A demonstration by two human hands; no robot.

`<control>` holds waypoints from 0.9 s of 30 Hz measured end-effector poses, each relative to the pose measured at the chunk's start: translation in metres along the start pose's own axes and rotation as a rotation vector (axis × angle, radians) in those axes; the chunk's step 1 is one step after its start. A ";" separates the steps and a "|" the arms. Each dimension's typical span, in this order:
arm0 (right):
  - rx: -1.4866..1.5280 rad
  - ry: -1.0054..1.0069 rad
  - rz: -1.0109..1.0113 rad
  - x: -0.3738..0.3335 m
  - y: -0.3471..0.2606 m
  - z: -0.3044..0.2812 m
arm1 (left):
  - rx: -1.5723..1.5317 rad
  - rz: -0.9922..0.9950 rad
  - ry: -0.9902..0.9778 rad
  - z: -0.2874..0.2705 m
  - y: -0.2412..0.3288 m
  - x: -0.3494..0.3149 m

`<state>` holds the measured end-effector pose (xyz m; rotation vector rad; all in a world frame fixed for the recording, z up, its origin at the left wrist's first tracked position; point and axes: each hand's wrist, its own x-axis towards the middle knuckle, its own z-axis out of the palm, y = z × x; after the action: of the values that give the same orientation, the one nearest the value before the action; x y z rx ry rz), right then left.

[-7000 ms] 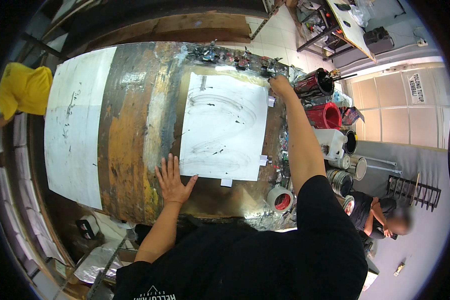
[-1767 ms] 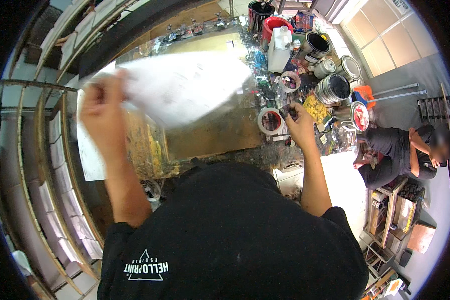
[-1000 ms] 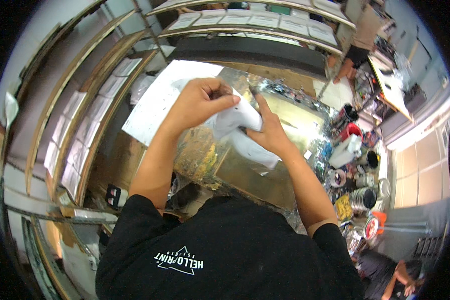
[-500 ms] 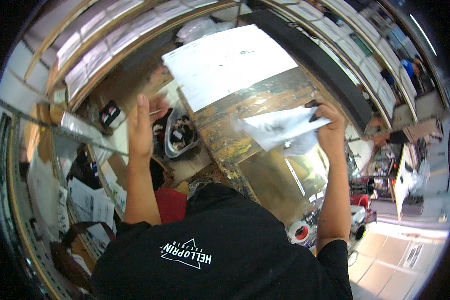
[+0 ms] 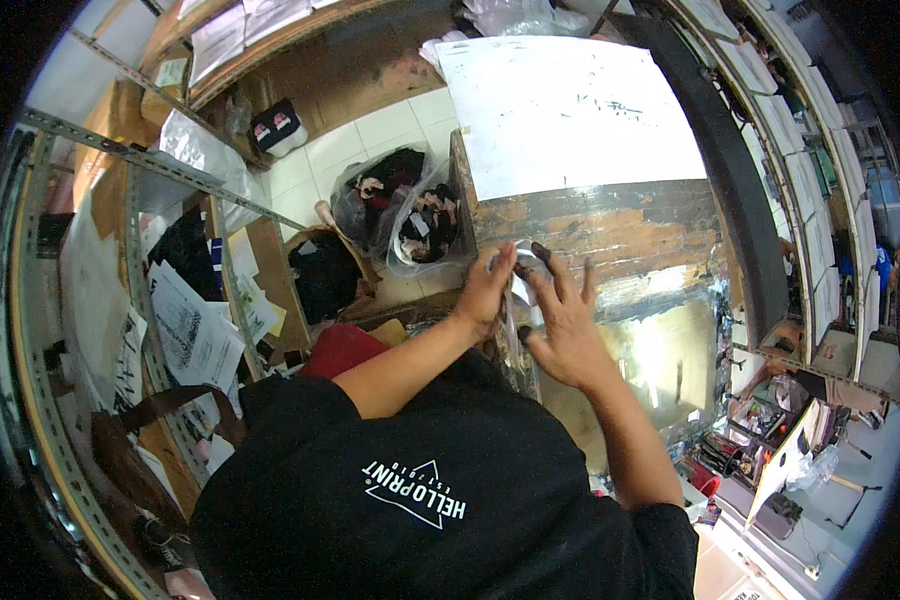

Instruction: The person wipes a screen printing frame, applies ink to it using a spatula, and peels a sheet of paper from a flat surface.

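A small, crumpled white sheet (image 5: 523,290), paper or thin film, is squeezed between my two hands over the near left edge of the wooden worktable (image 5: 610,235). My left hand (image 5: 484,298) is closed against it from the left, fingers together and pointing up, thumb side showing. On the other side my right hand (image 5: 570,335) touches the sheet with its fingers spread and its thumb apart. Dark stains mark the right fingertips. Part of the sheet is hidden by the fingers. Beyond the hands lies a large white sheet (image 5: 570,120) with dark specks, flat on the table's far part.
Left of the table, clear plastic bags (image 5: 430,235) of dark scraps and an open cardboard box (image 5: 345,290) stand on the tiled floor. A metal-framed shelf (image 5: 185,330) with papers rises at my left. A glossy panel (image 5: 650,350) covers the table's near right part.
The white sheet went from my right hand, held out at the right, to between both hands. My left hand came rightward to meet it. The view has swung leftward.
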<state>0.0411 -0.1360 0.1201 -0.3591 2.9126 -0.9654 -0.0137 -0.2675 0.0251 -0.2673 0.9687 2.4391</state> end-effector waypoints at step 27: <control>0.236 -0.104 0.089 -0.006 0.065 0.121 | 0.598 0.048 0.634 -0.166 0.017 0.082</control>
<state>0.0481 -0.1548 -0.0154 -0.2555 2.6588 -1.2200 -0.0936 -0.3610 -0.1142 -0.8256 1.9253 1.9949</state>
